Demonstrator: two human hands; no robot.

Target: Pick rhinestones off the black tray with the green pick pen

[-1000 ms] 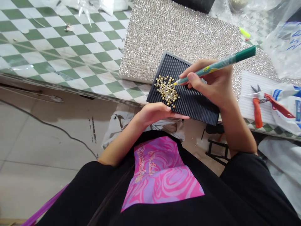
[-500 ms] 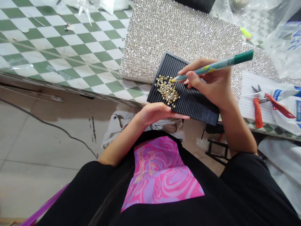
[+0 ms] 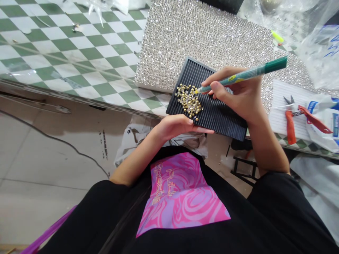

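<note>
My left hand (image 3: 178, 126) grips the near edge of a black ridged tray (image 3: 222, 121), thumb on top and fingers beneath. A heap of small gold-backed rhinestones (image 3: 189, 100) lies on the tray's left half. In my right hand (image 3: 235, 90) is a slim pen (image 3: 245, 74) with a green end and a yellow tip, held in a writing grip. Its tip points down at the upper right of the heap; whether it touches a stone I cannot tell. Behind the tray, and partly covered by it, lies a panel (image 3: 206, 31) covered in silvery sparkling stones.
Red-handled pliers (image 3: 290, 123) lie on a white ribbed sheet (image 3: 279, 102) at the right, beside a blue-and-white packet (image 3: 324, 116). Clear plastic bags (image 3: 317, 53) fill the back right. A green-and-white checkered tabletop (image 3: 92, 49) stretches left, its front edge near my body.
The pen and my right hand have shifted very slightly to the right. My left hand keeps its hold on the tray, and the stones look much the same.
</note>
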